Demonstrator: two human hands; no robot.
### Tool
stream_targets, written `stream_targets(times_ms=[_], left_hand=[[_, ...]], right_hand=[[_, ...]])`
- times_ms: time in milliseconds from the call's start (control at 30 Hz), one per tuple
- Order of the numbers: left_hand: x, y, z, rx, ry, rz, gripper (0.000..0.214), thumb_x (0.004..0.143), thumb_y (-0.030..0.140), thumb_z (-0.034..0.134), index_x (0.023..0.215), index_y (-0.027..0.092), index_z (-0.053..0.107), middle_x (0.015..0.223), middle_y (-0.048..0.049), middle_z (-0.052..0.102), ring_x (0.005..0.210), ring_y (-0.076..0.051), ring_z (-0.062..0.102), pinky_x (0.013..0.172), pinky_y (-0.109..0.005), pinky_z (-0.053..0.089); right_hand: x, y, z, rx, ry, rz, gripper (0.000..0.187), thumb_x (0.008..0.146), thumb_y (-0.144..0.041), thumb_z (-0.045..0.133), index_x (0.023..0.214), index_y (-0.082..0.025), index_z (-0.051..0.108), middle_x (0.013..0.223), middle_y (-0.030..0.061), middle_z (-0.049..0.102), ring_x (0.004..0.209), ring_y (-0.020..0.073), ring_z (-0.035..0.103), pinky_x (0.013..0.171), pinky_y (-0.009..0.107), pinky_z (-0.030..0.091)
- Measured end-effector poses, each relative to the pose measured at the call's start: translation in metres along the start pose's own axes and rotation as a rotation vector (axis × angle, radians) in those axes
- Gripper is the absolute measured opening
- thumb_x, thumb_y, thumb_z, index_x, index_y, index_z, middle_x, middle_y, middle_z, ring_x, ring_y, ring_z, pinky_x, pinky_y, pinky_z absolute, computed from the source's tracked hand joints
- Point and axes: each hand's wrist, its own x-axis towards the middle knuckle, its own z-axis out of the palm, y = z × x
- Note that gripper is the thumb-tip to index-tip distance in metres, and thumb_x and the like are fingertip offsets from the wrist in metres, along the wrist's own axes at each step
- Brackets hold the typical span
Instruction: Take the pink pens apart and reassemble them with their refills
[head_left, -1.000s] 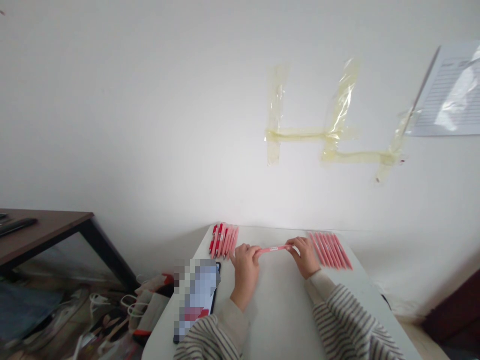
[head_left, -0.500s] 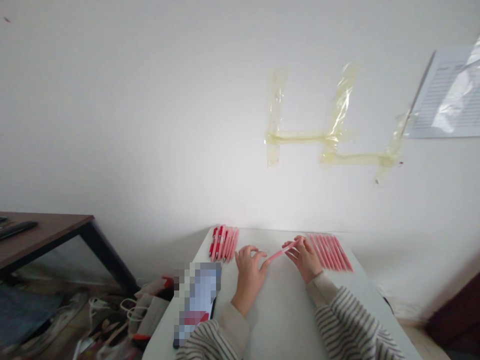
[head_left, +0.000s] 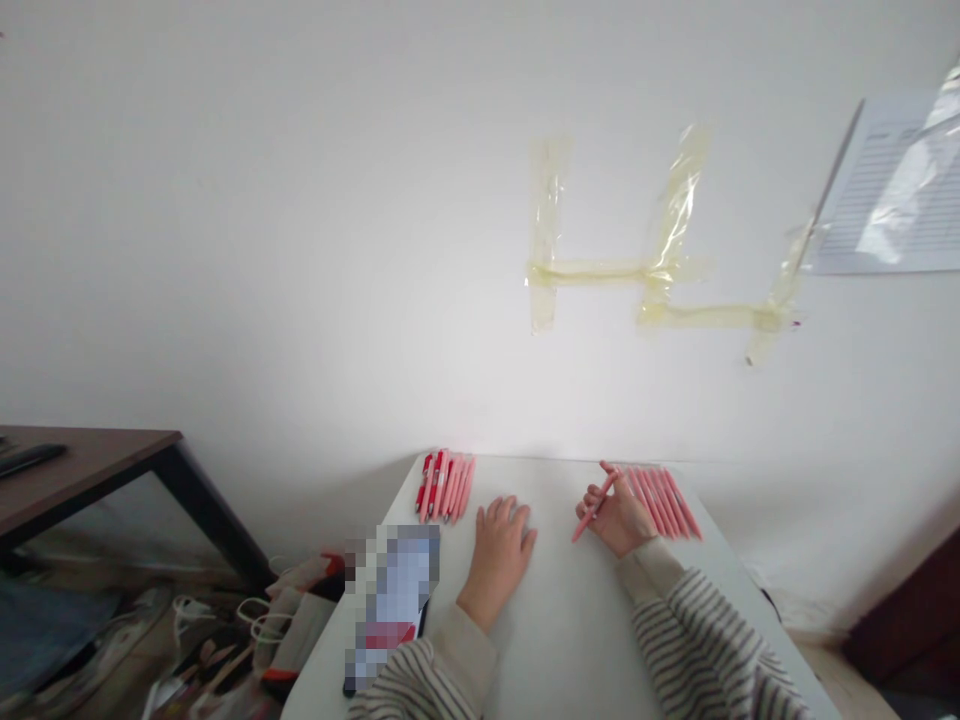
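A pink pen (head_left: 592, 513) is gripped in my right hand (head_left: 624, 520), tilted with its lower end toward the table's middle. Just right of that hand lies a row of several pink pens (head_left: 667, 502), side by side. My left hand (head_left: 500, 550) rests palm down on the white table (head_left: 562, 640), fingers stretched out and holding nothing. Beyond it to the left is a group of several pink and red pens (head_left: 448, 487) with visible tips toward me.
A phone (head_left: 397, 600), its screen blurred, lies at the table's left edge. Left of the table stand a brown desk (head_left: 90, 465) with a black leg and a pile of bags (head_left: 292, 620) on the floor. The white wall (head_left: 337, 250) carries tape strips (head_left: 592, 272).
My left hand has let go of the pen and lies flat on the table. The pen stays in my right hand, its free end swung down toward me.
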Motion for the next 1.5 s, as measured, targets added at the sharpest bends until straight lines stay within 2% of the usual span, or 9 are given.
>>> stream_targets(times_ms=[67,167,333,600,1033,1300,1500], left_hand=[[0.0,0.0,-0.001,0.004,0.0,-0.001,0.036,0.094,0.035,0.046,0.128,0.027,0.058,0.142,-0.0078,0.053,0.137,-0.029,0.041,0.118,-0.059,0.028],[0.0,0.0,-0.002,0.004,-0.002,-0.001,0.036,0.094,0.035,0.047,0.127,0.028,0.057,0.141,-0.0072,0.053,0.137,-0.028,0.041,0.118,-0.058,0.028],[0.0,0.001,-0.002,-0.001,0.001,-0.004,0.035,0.094,0.035,0.047,0.127,0.028,0.057,0.14,-0.0071,0.054,0.136,-0.028,0.042,0.118,-0.057,0.028],[0.0,0.001,-0.003,0.007,-0.003,0.0,0.035,0.094,0.034,0.048,0.127,0.027,0.057,0.14,-0.0071,0.053,0.135,-0.028,0.042,0.118,-0.058,0.028],[0.0,0.003,-0.006,0.004,-0.023,-0.012,0.037,0.094,0.034,0.047,0.129,0.027,0.056,0.142,-0.0075,0.052,0.137,-0.028,0.041,0.118,-0.057,0.028],[0.0,0.003,-0.005,0.01,-0.017,-0.008,0.037,0.093,0.034,0.048,0.128,0.027,0.057,0.142,-0.008,0.052,0.135,-0.028,0.042,0.118,-0.056,0.028],[0.0,0.003,-0.006,-0.004,-0.013,-0.015,0.036,0.093,0.033,0.047,0.127,0.027,0.057,0.142,-0.0079,0.053,0.135,-0.028,0.042,0.118,-0.057,0.027]], right_hand=[[0.001,-0.002,-0.001,0.019,-0.035,0.023,0.037,0.081,-0.056,0.073,0.111,-0.04,0.057,0.067,-0.0065,0.052,0.057,0.0115,0.05,0.056,0.026,0.046],[0.002,-0.004,-0.001,0.044,-0.072,0.043,0.041,0.079,-0.058,0.074,0.109,-0.035,0.06,0.066,-0.0058,0.05,0.057,0.012,0.048,0.055,0.026,0.042],[-0.002,-0.008,-0.002,0.112,-0.112,0.086,0.038,0.078,-0.059,0.073,0.091,-0.025,0.061,0.065,-0.005,0.047,0.058,0.0122,0.046,0.057,0.027,0.041],[-0.005,-0.014,0.002,0.111,-0.156,0.128,0.035,0.08,-0.05,0.072,0.072,-0.024,0.05,0.064,-0.0054,0.042,0.058,0.0121,0.043,0.061,0.029,0.04],[-0.012,-0.017,0.012,0.063,-0.143,0.134,0.023,0.079,-0.033,0.065,0.067,-0.023,0.048,0.06,-0.0052,0.041,0.057,0.013,0.041,0.061,0.031,0.038],[-0.014,-0.017,0.015,0.061,-0.159,0.152,0.028,0.081,-0.042,0.067,0.07,-0.023,0.05,0.062,-0.0052,0.041,0.058,0.0126,0.042,0.061,0.03,0.04],[-0.014,-0.017,0.016,0.058,-0.146,0.139,0.025,0.08,-0.036,0.065,0.068,-0.023,0.048,0.06,-0.0055,0.039,0.057,0.0127,0.042,0.061,0.03,0.039]])
